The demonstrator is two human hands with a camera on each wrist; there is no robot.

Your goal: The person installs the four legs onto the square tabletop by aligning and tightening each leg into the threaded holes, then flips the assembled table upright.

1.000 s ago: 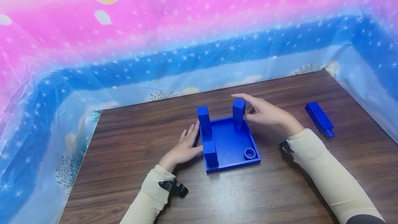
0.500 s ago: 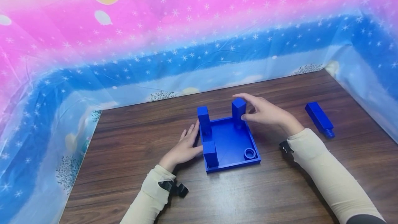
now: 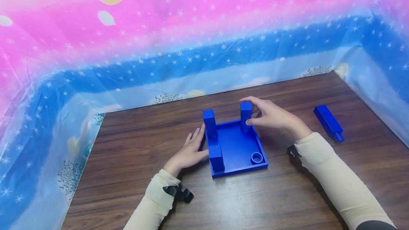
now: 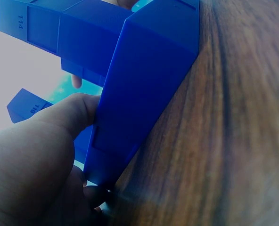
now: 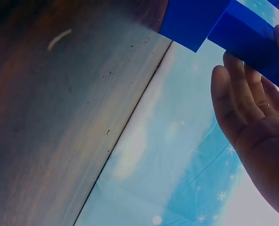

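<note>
A square blue toy tabletop (image 3: 236,144) lies upside down with its rim up. My right hand (image 3: 271,114) pinches the upright blue table leg (image 3: 245,111) at its back right corner, thumb on the near side. In the right wrist view, that leg (image 5: 250,42) sits between thumb and fingers. My left hand (image 3: 188,152) lies along the tabletop's left side, fingers straight, thumb by the rim. Two more legs stand upright, one at the back left (image 3: 209,121) and one at the front left (image 3: 216,157). A round socket (image 3: 257,163) shows at the front right corner.
A loose blue leg (image 3: 328,118) with a threaded end lies on the brown wooden table (image 3: 134,173), right of my right hand. A printed pink and blue cloth (image 3: 204,59) hangs behind the table and along both sides.
The back right leg has turned about its upright axis, and the right thumb has moved slightly left across it. My left hand and the tabletop have stayed in place.
</note>
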